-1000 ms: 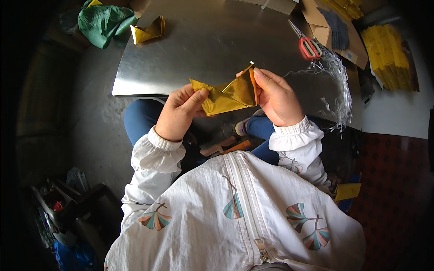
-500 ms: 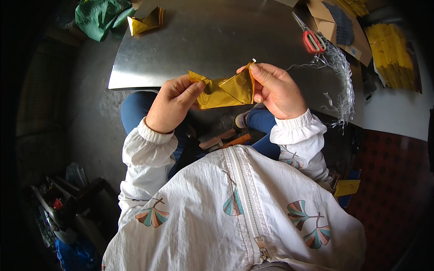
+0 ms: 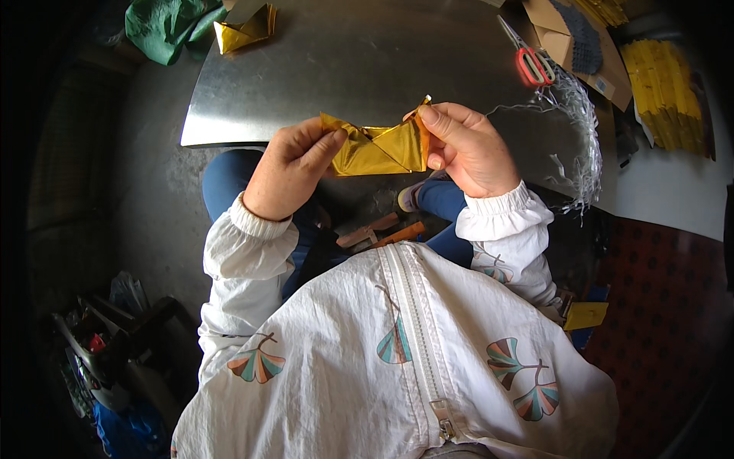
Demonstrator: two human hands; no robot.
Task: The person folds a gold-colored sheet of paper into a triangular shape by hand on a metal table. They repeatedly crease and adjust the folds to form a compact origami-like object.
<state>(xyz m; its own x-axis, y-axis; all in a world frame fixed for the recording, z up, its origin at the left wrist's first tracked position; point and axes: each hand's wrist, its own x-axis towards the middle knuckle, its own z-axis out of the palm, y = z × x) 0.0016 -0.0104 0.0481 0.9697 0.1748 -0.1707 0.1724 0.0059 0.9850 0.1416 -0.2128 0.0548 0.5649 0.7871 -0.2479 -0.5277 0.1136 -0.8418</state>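
A shiny folded piece of gold foil paper (image 3: 386, 151) is stretched between my two hands, over the near edge of the metal table. My left hand (image 3: 294, 164) pinches its left end, thumb in front and fingers curled behind. On the other side my right hand (image 3: 470, 145) grips the right end near a raised pointed corner, thumb on top. Crossing creases run over the front of the paper, and its upper edge folds inward. The fingertips behind it are partly hidden. A boat-shaped gold foil piece (image 3: 246, 30) sits at the table's far left.
Red-handled scissors (image 3: 533, 67) lie at the right of the metal table (image 3: 344, 69), beside a bundle of silvery strings (image 3: 585, 145). Stacked yellow-gold paper (image 3: 665, 92) and a cardboard box (image 3: 549, 37) are farther right. Green plastic (image 3: 168, 30) is at the upper left.
The foil paper's lower edge has tilted up slightly, and its upper edge has folded inward more. Both hands keep their hold, with the left one a little higher.
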